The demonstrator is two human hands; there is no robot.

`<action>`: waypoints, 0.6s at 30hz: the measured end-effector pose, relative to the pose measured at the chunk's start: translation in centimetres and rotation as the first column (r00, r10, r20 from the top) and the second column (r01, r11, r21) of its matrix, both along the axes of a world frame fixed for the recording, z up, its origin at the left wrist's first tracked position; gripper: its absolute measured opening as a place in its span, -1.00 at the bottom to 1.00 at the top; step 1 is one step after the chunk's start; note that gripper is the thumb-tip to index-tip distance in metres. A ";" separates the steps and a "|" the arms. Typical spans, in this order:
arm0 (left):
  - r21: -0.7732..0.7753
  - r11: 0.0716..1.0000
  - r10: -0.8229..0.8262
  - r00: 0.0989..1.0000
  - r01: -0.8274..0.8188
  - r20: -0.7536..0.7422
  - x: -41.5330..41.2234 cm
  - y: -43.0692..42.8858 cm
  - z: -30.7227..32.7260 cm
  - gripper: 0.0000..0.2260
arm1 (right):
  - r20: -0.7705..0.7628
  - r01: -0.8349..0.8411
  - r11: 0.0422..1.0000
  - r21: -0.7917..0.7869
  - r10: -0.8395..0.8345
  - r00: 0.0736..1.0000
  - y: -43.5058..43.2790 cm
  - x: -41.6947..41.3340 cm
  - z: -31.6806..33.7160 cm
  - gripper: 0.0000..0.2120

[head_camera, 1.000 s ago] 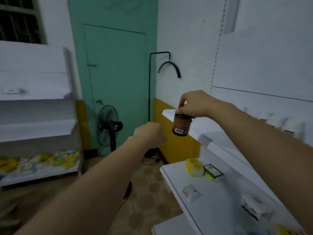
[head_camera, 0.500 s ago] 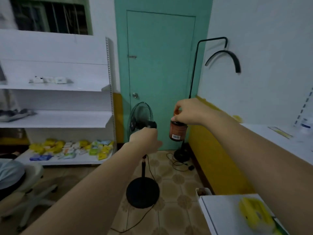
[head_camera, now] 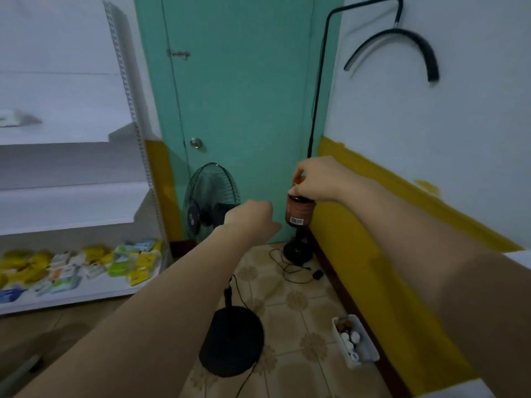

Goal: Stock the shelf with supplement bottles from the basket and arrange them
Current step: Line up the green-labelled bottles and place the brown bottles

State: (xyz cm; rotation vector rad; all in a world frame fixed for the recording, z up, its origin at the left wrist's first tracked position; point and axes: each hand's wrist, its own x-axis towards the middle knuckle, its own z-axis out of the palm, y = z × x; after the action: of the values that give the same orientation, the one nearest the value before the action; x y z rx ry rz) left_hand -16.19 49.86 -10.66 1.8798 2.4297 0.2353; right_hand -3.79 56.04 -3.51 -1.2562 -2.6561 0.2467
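My right hand point(head_camera: 319, 179) grips the cap of a brown supplement bottle point(head_camera: 299, 211), which hangs upright in mid-air with a barcode label facing me. My left hand point(head_camera: 250, 219) is stretched out just left of the bottle, fingers curled, holding nothing and not touching it. A white basket point(head_camera: 366, 344) stands on the floor at the lower right by the yellow wall, with several bottles inside it. A white corner of the shelf point(head_camera: 517, 258) shows at the right edge.
A black standing fan point(head_camera: 211, 202) with its round base point(head_camera: 231, 340) and cables stands on the tiled floor straight ahead. Behind it is a green door point(head_camera: 238, 96). A white shelving unit point(head_camera: 71, 202) at the left holds yellow and white packs on its lowest board.
The view has swung left and down, away from the right-hand shelf toward the door and floor; the basket has come into view. Both hands keep their pose, the bottle still held.
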 end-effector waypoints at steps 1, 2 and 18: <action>-0.021 0.999 -0.031 0.999 0.031 0.008 -0.5 2.0 -0.2 -0.71 | 0.000 0.031 1.000 -0.008 -0.031 1.000 1.8 -0.6 -0.2 -0.66; -0.042 0.997 -0.063 0.998 0.064 0.019 -0.9 4.1 -0.6 -0.70 | 0.002 0.064 0.998 -0.015 -0.064 0.998 3.6 -1.0 -0.5 -0.66; -0.230 0.822 -0.503 0.854 0.521 0.134 5.8 36.0 -15.0 -0.76 | 0.108 0.597 0.769 -0.228 -0.589 0.801 32.5 6.7 -15.9 -0.71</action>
State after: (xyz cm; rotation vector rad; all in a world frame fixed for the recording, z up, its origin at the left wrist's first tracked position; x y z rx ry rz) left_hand -10.35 85.84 -25.65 2.2538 1.7106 -0.0493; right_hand 2.86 88.56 -19.41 -2.1162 -2.1336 0.4717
